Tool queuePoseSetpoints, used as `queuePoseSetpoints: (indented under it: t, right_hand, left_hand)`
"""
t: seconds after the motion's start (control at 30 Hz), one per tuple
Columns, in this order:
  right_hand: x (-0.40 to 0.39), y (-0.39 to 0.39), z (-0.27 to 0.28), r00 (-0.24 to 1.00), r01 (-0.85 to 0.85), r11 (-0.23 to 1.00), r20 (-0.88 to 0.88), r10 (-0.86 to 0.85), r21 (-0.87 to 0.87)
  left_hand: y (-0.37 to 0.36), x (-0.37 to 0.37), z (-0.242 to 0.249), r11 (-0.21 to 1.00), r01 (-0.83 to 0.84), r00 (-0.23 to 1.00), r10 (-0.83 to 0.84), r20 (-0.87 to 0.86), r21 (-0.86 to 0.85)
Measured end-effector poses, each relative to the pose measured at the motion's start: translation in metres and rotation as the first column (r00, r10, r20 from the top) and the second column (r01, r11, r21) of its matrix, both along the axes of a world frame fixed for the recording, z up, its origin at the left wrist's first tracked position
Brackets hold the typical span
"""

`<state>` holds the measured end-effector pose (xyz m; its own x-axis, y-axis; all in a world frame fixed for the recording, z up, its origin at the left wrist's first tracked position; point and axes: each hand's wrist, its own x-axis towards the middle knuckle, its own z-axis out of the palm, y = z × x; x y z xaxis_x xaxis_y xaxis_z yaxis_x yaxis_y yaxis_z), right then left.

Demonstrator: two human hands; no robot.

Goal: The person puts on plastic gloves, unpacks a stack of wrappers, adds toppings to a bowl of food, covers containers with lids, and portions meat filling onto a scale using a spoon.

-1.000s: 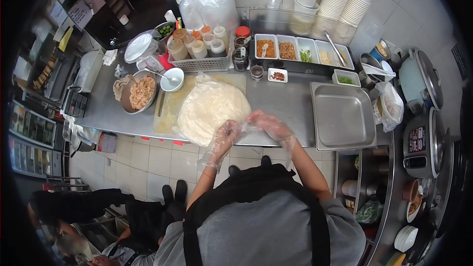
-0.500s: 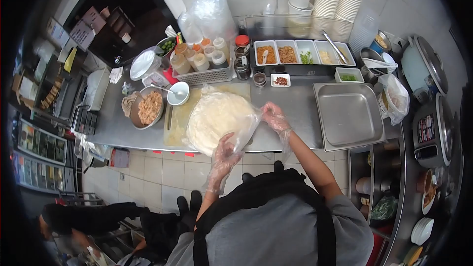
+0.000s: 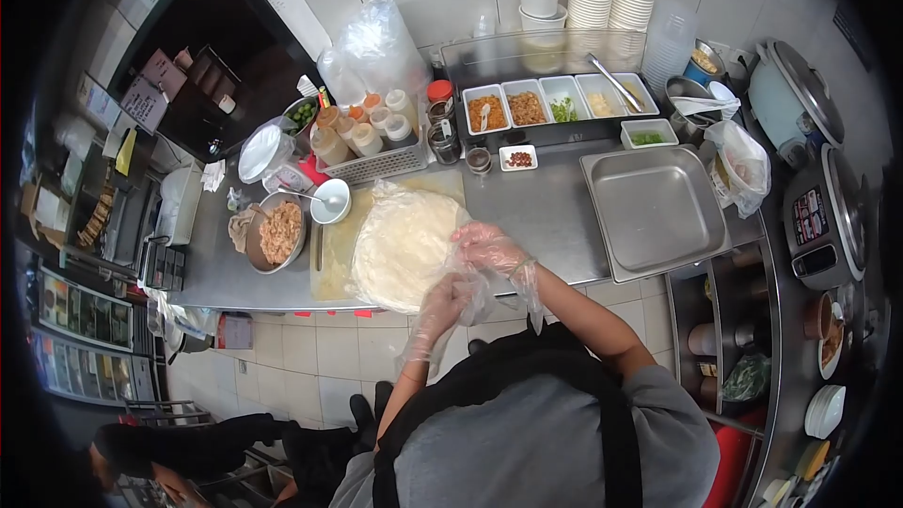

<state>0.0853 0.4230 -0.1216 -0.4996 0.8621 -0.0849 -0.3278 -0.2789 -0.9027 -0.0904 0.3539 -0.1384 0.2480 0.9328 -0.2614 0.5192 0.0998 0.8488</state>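
Observation:
A large pale mass that looks like dough, inside a clear plastic bag (image 3: 404, 240), lies on the yellowish cutting board (image 3: 329, 268). At the bag's right edge, my gloved left hand (image 3: 450, 299) is closed on the gathered plastic near the counter's front. Just above it my right hand (image 3: 491, 249), also in a clear plastic glove, pinches the bag's edge. The two hands are close together, almost touching. Left of the board is a metal bowl of raw minced meat (image 3: 280, 233), with a white bowl holding a spoon (image 3: 330, 202) beside it.
An empty-looking steel tray (image 3: 654, 207) sits on the right. Behind are topping containers (image 3: 562, 103), a small dish of nuts (image 3: 518, 159) and a basket of squeeze bottles (image 3: 372, 162). A co-worker (image 3: 188, 447) is at the lower left.
My right hand has moved left and down to meet my left hand. The bag's open side, earlier stretched between the hands, is now gathered together. The view has shifted slightly.

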Motion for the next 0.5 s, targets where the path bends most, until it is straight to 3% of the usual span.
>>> queuePoseSetpoints:
  t: [0.03,0.13,0.17,0.2,0.23,0.3,0.33,0.37,0.4,0.47,0.5]
  right_hand:
    - [0.003,0.0,0.008,0.999,0.021,0.999,-0.045,-0.023,-0.043]
    - [0.021,-0.002,0.022,0.976,0.098,0.983,-0.178,-0.125,-0.154]
    - [0.029,-0.004,0.022,0.959,0.136,0.975,-0.224,-0.175,-0.179]
    - [0.038,-0.007,0.021,0.937,0.172,0.964,-0.267,-0.224,-0.205]
    - [0.047,-0.01,0.014,0.962,0.173,0.973,-0.187,-0.2,-0.151]
    - [0.067,-0.013,-0.007,0.987,0.16,0.986,-0.019,-0.161,-0.04]
    - [0.077,-0.016,-0.014,0.936,0.159,0.967,0.282,-0.213,0.2]
    - [0.087,-0.019,-0.02,0.786,0.078,0.905,0.532,-0.314,0.419]
    - [0.092,-0.023,-0.027,0.562,-0.073,0.81,0.695,-0.448,0.581]
    - [0.093,-0.021,-0.059,0.4,-0.131,0.692,0.677,-0.618,0.71]
    - [0.093,-0.019,-0.069,0.317,-0.171,0.625,0.643,-0.697,0.762]
  left_hand:
    - [0.003,0.002,-0.008,0.978,0.099,0.989,-0.075,-0.131,0.185]
    - [0.006,-0.002,-0.005,0.981,-0.072,0.997,0.068,0.026,0.178]
    - [0.004,-0.005,0.001,0.984,-0.18,0.922,0.167,0.35,0.005]
    - [-0.002,-0.005,0.027,0.956,-0.222,0.733,0.294,0.613,-0.193]
    - [-0.005,-0.007,0.042,0.901,-0.191,0.459,0.434,0.775,-0.39]
    - [-0.004,-0.028,0.039,0.844,-0.185,0.234,0.535,0.812,-0.503]
    - [-0.004,-0.038,0.034,0.813,-0.17,0.116,0.578,0.808,-0.557]
    - [-0.003,-0.046,0.025,0.771,-0.192,0.012,0.62,0.784,-0.607]
    - [-0.003,-0.049,0.026,0.819,-0.084,-0.027,0.568,0.823,-0.568]
    - [-0.001,-0.05,0.031,0.884,0.128,-0.128,0.465,0.876,-0.45]
    - [-0.001,-0.046,0.039,0.863,0.031,-0.01,0.504,0.864,-0.503]
